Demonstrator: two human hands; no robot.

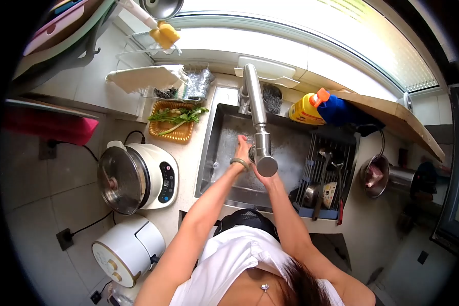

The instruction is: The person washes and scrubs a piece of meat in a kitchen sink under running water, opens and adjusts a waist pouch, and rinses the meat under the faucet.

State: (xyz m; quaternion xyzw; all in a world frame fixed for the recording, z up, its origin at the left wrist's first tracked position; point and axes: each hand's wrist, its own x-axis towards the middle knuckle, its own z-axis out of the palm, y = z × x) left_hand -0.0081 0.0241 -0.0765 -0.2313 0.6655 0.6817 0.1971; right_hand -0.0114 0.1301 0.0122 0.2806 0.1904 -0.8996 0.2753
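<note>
Both hands are over the steel sink [205,171], under the silver faucet [260,120]. My left hand [244,148] has its fingers stretched toward the far side of the basin, just left of the faucet head. A greenish bangle [239,162] circles that wrist. My right hand [263,177] comes in from the right, close to the left one. The faucet head covers its fingers, so I cannot see whether it holds anything. Below the hands, the basin looks wet with whitish water or foam.
A dish rack [311,166] with utensils fills the sink's right side. Behind it stand a yellow bottle [307,109] and a wooden board [392,115]. Left are a basket [177,136] of greens, an electric pot [153,176] and a white appliance [130,250].
</note>
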